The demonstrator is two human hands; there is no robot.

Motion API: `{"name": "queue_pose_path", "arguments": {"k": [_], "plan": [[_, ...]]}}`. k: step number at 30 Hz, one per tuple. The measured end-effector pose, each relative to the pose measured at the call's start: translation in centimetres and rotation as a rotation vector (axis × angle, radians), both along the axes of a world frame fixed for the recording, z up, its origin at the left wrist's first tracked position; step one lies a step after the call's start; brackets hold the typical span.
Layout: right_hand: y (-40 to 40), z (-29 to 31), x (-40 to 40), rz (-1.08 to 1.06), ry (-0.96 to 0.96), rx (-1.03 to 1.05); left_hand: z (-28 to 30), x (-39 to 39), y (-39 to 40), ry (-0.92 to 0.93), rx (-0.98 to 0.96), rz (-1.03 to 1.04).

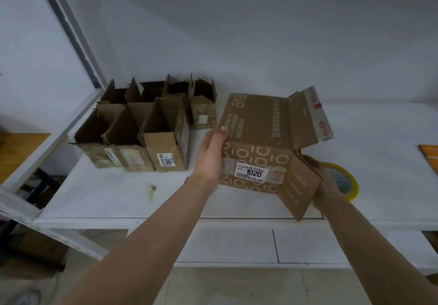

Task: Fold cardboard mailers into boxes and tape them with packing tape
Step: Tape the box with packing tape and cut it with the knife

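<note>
A brown printed cardboard box (258,136) with a white label reading 1020 stands on the white shelf (113,200), its right-end flaps hanging open. My left hand (212,155) grips the box's left end, thumb up on the top edge. My right hand (323,181) holds the open side flap at the box's lower right, fingers behind the flap. A roll of packing tape (348,181) with a yellow rim lies flat on the shelf just behind my right hand, partly hidden.
Several open-topped cardboard boxes (163,134) stand packed together on the shelf to the left, one labelled 3002. A white shelf post (71,124) slants at far left. An orange flat item (430,158) lies at the right edge. A small scrap (151,191) lies on the shelf.
</note>
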State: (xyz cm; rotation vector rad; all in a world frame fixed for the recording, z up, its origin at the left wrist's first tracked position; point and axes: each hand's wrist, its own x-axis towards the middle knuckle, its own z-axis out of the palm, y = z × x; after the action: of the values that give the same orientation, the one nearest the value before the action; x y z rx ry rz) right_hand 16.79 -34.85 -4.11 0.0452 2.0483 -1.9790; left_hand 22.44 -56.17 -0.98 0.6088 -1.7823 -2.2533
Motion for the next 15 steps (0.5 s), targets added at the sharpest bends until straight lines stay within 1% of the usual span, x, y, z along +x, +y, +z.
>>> {"name": "queue_pose_path", "arguments": {"k": [2, 3, 5, 6, 8, 10, 12, 13, 15], "plan": [[-0.1, 1.0, 0.3, 0.045, -0.06, -0.119, -0.4, -0.2, 0.2, -0.027, 0.059, -0.011], [-0.1, 1.2, 0.2, 0.064, -0.067, -0.119, -0.7, -0.2, 0.1, -0.04, 0.092, -0.018], [0.1, 1.9, 0.0, 0.047, -0.071, -0.034, -1.3, -0.2, -0.2, -0.071, 0.137, -0.036], [0.2, 2.4, -0.3, 0.019, -0.071, 0.015, -1.6, -0.2, -0.4, -0.1, 0.125, -0.041], [0.5, 3.0, -0.9, -0.001, -0.039, 0.106, -2.2, -0.2, -0.7, -0.165, 0.033, -0.029], [0.5, 3.6, -1.5, -0.001, 0.001, 0.201, -2.7, -0.2, -1.1, -0.193, -0.136, -0.033], [0.3, 4.0, -2.0, -0.009, 0.049, 0.293, -3.0, -0.3, -1.7, -0.187, -0.329, -0.077], [0.1, 4.3, -2.2, -0.011, 0.082, 0.342, -2.9, -0.4, -1.9, -0.179, -0.395, -0.099], [-0.5, 4.9, -2.8, -0.001, 0.148, 0.468, -2.3, -0.5, -2.5, -0.138, -0.446, -0.119]]}}
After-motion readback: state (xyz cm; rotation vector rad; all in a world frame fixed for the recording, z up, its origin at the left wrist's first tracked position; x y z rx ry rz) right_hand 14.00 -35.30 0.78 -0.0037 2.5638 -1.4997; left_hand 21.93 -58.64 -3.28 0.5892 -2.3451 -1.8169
